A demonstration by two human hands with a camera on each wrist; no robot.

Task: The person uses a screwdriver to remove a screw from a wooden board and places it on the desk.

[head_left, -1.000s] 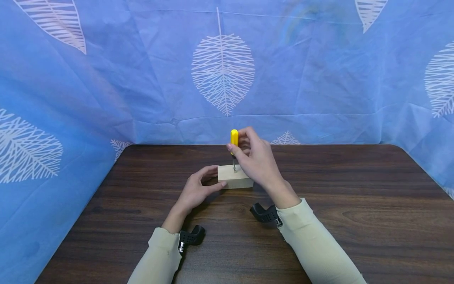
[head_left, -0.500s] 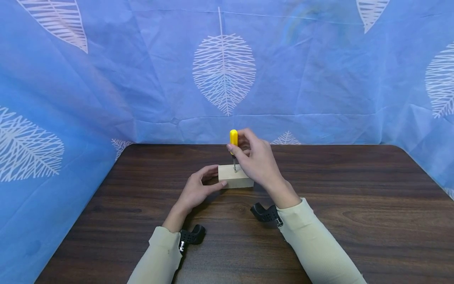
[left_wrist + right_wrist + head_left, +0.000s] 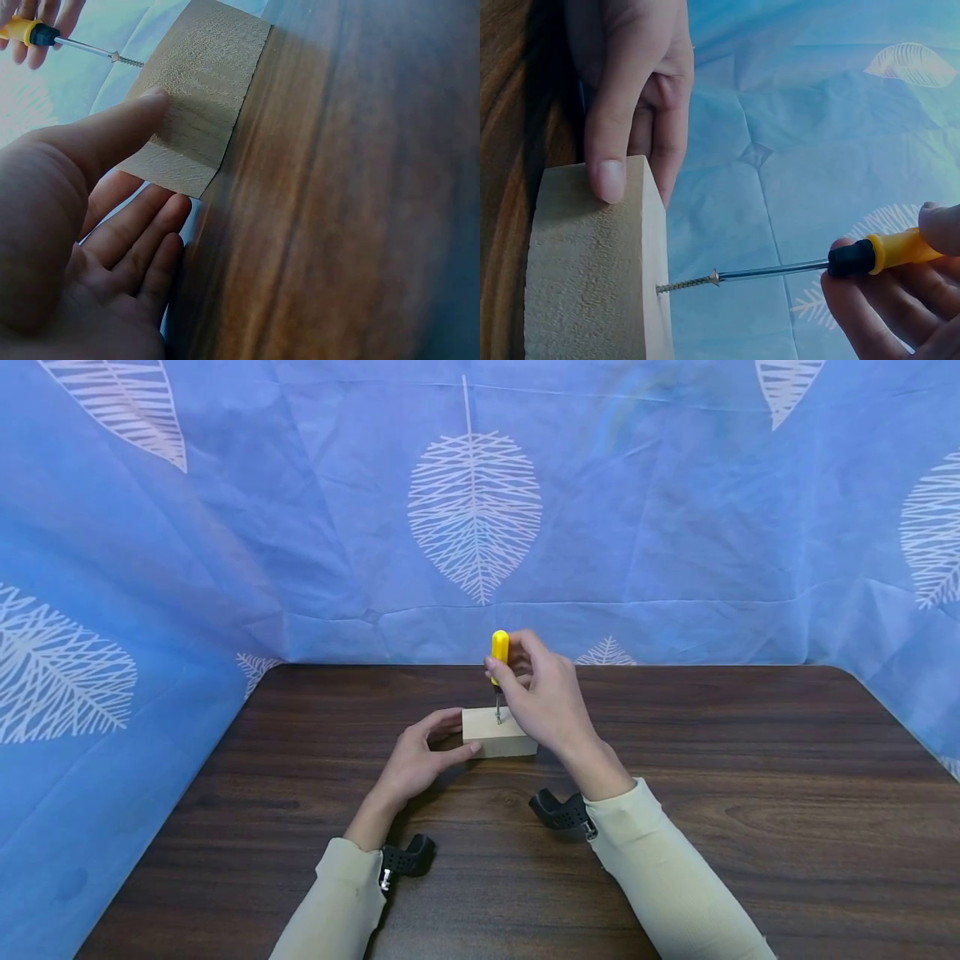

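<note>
A pale wooden block [image 3: 498,743] lies on the table, its left end gripped by my left hand [image 3: 412,762] with the thumb on the near face and fingers behind. From the block's top stands a screw [image 3: 686,284], its point in the wood and most of its thread showing. My right hand [image 3: 551,697] pinches the yellow handle of a screwdriver [image 3: 500,647] between thumb and fingers. The driver is nearly upright, its tip meeting the screw head in the right wrist view. In the left wrist view my left thumb [image 3: 127,124] presses the block's rough side.
The dark wooden table [image 3: 735,793] extends to both sides of the hands. A blue curtain [image 3: 337,510] with white leaf prints hangs behind it and along the left. Black wrist mounts [image 3: 408,857] sit at both sleeve cuffs.
The screwdriver handle's top shifts slightly left, then back to the right, with my right fingers moving a little around it. The block and my left hand stay nearly in place.
</note>
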